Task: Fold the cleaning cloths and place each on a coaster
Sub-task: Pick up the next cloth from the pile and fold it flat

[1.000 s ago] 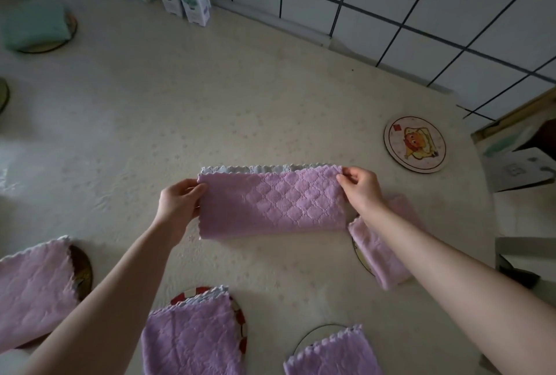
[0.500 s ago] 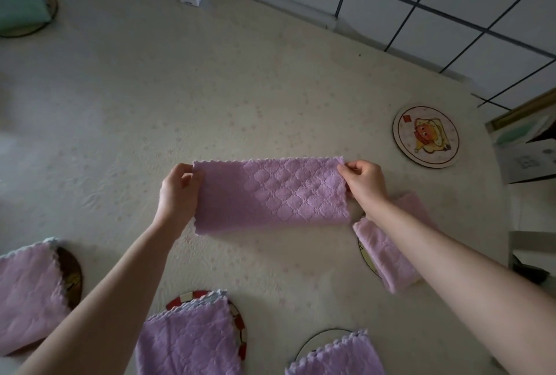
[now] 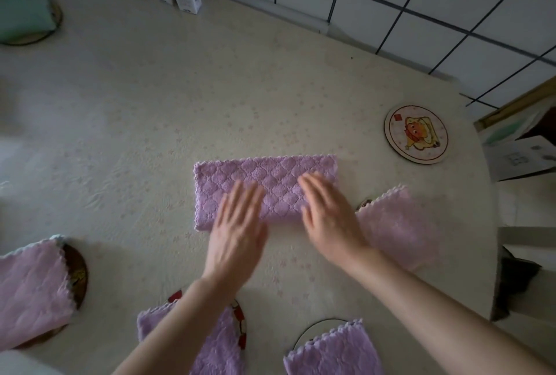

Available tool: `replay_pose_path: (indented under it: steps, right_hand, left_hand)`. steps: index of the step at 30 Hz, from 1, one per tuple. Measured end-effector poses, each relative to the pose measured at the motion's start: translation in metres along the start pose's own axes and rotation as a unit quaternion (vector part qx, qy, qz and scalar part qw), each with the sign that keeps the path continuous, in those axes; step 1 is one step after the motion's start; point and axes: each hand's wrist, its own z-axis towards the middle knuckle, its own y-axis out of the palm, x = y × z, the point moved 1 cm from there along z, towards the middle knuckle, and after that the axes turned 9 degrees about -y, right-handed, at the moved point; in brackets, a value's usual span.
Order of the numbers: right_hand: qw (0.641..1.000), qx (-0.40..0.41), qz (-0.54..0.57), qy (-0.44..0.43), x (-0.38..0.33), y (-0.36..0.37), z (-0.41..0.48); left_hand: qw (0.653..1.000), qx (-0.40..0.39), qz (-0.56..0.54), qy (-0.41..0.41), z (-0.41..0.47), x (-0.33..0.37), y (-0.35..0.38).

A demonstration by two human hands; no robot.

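Cloth [image 3: 264, 185]: folded strip, flat at table [image 3: 180, 104] centre, long edges running 9 to 3 o'clock. Left hand [image 3: 237, 233] and right hand [image 3: 328, 221], blurred, fingers straight, grasping nothing, rest on its 6 o'clock edge. Bare coaster [image 3: 416, 134]: 2 o'clock, apart. Second cloth [image 3: 397, 224]: 4 o'clock, just beside. Bare tabletop: 9 through 1 o'clock.
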Motion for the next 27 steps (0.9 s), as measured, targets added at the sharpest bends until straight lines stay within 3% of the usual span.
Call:
replay_pose_path:
  steps: [2,8,19,27]
  right_hand:
    - [0.997,-0.068,-0.019,-0.040,-0.018,0.016,-0.012]
    - [0.980,-0.169,-0.095,-0.048,-0.012,0.038,-0.030]
    - [0.981,-0.126,-0.150,-0.011,0.023,0.021,-0.073]
    - [0.952,-0.196,-0.231,0.052,0.002,0.032,-0.047]
  left_hand:
    - [0.996,-0.061,0.048,0.050,-0.013,0.007,0.023]
    - [0.984,-0.127,0.119,0.033,-0.022,-0.006,0.042]
    - [0.975,-0.095,0.155,-0.129,-0.061,-0.049,0.022]
    - [0.967,-0.088,0.160,-0.177,-0.061,-0.052,0.023]
